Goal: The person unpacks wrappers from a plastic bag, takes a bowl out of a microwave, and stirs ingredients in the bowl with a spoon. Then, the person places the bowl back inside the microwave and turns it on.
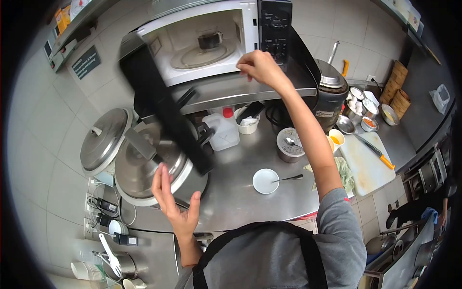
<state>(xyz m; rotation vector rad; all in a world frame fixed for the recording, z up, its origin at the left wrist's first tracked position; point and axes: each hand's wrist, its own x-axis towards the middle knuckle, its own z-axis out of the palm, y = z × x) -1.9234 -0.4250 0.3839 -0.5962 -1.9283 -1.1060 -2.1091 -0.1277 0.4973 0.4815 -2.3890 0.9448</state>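
Note:
A microwave (250, 29) stands on a steel shelf with its black door (163, 106) swung open to the left, the door slightly blurred. Inside, on the glass turntable (187, 60), sits a clear glass mug (210, 39) of dark liquid. My right hand (262, 70) is in front of the opening's lower right edge, fingers loosely bent, with nothing visible in it. My left hand (177, 202) is open, fingers stretched and thumb apart, close to the door's lower end and a large lidded pot (144, 178). Whether its fingertips touch anything, I cannot tell.
On the steel counter are a white bowl with a spoon (265, 181), a tub with a spoon (288, 153) and a plastic jug (221, 131). To the right lie a cutting board (365, 168) and an orange-handled knife (378, 151), near a pot of eggs (355, 107).

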